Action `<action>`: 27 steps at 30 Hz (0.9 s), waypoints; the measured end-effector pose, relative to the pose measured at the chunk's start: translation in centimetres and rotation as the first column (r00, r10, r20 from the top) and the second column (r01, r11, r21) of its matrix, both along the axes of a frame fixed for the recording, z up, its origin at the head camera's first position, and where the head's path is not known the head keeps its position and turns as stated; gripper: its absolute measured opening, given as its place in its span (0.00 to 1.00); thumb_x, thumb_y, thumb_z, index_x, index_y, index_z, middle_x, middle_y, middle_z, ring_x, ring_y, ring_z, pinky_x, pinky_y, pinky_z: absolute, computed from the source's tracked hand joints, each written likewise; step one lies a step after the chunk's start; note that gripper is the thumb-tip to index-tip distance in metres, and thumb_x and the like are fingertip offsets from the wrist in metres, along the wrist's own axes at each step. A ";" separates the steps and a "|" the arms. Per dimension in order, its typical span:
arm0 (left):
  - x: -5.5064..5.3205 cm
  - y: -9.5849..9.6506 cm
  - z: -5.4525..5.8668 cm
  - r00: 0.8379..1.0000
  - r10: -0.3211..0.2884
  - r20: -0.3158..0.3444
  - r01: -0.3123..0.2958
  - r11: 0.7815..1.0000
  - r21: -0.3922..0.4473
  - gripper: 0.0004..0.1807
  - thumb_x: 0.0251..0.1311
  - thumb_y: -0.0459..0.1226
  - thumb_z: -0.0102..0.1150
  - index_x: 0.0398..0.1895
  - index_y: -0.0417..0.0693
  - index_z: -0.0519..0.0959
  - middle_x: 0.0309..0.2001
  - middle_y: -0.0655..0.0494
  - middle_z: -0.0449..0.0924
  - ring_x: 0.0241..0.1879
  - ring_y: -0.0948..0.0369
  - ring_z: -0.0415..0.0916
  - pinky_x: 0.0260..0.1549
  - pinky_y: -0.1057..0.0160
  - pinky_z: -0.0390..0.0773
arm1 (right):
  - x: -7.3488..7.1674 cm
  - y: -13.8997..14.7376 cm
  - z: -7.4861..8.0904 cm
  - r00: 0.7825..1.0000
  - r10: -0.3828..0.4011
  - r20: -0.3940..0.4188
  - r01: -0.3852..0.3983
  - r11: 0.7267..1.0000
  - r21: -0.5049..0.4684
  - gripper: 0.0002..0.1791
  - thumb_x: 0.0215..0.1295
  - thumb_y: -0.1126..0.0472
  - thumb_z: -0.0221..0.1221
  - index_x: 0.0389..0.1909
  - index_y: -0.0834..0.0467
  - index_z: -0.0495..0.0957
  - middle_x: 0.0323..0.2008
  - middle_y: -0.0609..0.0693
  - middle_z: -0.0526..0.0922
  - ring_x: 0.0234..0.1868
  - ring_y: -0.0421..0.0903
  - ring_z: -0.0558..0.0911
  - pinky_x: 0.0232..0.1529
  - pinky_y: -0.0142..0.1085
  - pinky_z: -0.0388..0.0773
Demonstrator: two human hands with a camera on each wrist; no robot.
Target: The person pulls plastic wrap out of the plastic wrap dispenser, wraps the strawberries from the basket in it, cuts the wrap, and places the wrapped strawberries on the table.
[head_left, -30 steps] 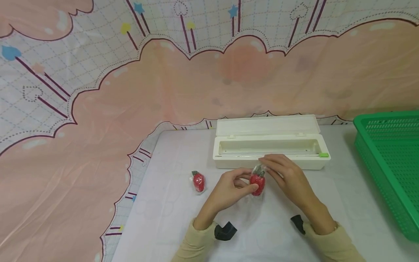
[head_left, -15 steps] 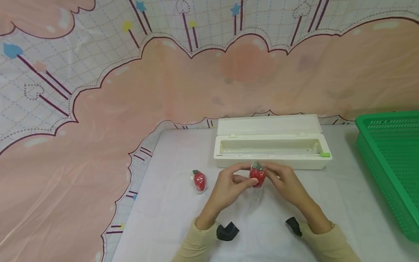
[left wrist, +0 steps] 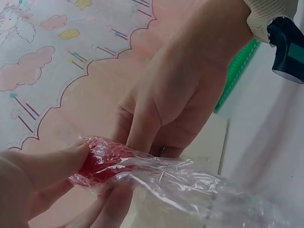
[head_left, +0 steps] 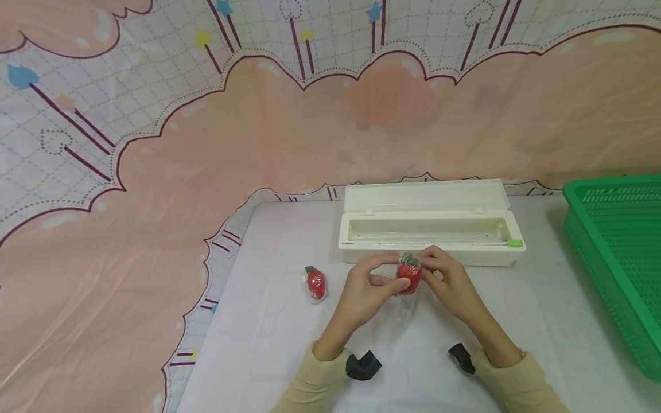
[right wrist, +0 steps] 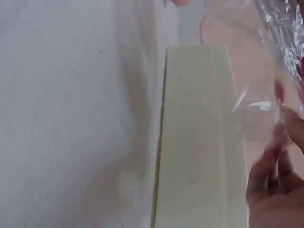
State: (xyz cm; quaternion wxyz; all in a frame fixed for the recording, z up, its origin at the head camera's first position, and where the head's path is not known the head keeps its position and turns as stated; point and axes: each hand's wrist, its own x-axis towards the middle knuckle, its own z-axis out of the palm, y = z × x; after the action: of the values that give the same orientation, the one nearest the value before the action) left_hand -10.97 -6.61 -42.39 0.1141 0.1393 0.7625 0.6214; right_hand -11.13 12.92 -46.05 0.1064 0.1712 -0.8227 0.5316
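Observation:
In the head view, my left hand [head_left: 364,289] holds a toy-like strawberry [head_left: 409,278] wrapped in clear plastic film, its thumb on the front of the red body. A loose tail of the film [left wrist: 199,190] hangs off one end in the left wrist view. My right hand [head_left: 451,284] meets the strawberry's right side; in the right wrist view, the right hand's fingertips [right wrist: 280,111] pinch the film. A second wrapped strawberry [head_left: 316,284] lies on the table to the left, apart from both hands.
Behind the hands stands a long white cling film dispenser box [head_left: 431,255], lid raised, a green slider [head_left: 514,243] at its right end. A green plastic basket [head_left: 609,275] borders the table on the right. A patterned curtain [head_left: 320,132] hangs behind the table [head_left: 258,344].
The held strawberry has risen slightly toward the box. My right hand's fingers moved from above its leafy top down to its right side. The second strawberry stayed put.

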 end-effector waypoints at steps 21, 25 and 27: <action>-0.5 -0.2 -0.5 0.993 0.097 -0.069 -0.095 0.995 0.032 0.19 0.57 0.38 0.71 0.53 0.50 0.83 0.53 0.51 0.83 0.33 0.59 0.87 0.34 0.53 0.86 | 0.3 0.3 0.6 0.964 0.155 0.215 -0.128 0.982 -0.137 0.18 0.78 0.62 0.49 0.59 0.68 0.76 0.52 0.60 0.84 0.47 0.35 0.84 0.53 0.24 0.75; -0.6 -0.2 -0.5 0.983 0.129 -0.129 -0.126 0.991 0.033 0.18 0.54 0.39 0.74 0.49 0.50 0.85 0.48 0.53 0.86 0.34 0.60 0.87 0.33 0.63 0.85 | 0.4 0.3 0.7 0.957 0.178 0.230 -0.143 0.977 -0.158 0.19 0.76 0.60 0.52 0.60 0.66 0.76 0.52 0.58 0.84 0.48 0.37 0.84 0.52 0.26 0.77; -0.6 -0.2 -0.5 0.974 0.147 -0.176 -0.147 0.989 0.011 0.18 0.52 0.40 0.75 0.47 0.51 0.86 0.45 0.56 0.87 0.35 0.61 0.86 0.33 0.68 0.83 | 0.5 0.2 0.8 0.953 0.194 0.230 -0.155 0.972 -0.179 0.18 0.74 0.60 0.55 0.59 0.66 0.76 0.52 0.58 0.84 0.48 0.38 0.84 0.51 0.27 0.79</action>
State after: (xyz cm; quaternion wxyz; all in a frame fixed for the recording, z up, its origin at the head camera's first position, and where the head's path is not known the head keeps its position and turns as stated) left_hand -11.56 -6.79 -42.92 0.0003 0.1368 0.7785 0.6125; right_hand -10.67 13.15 -45.27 -0.0307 0.1671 -0.7661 0.6199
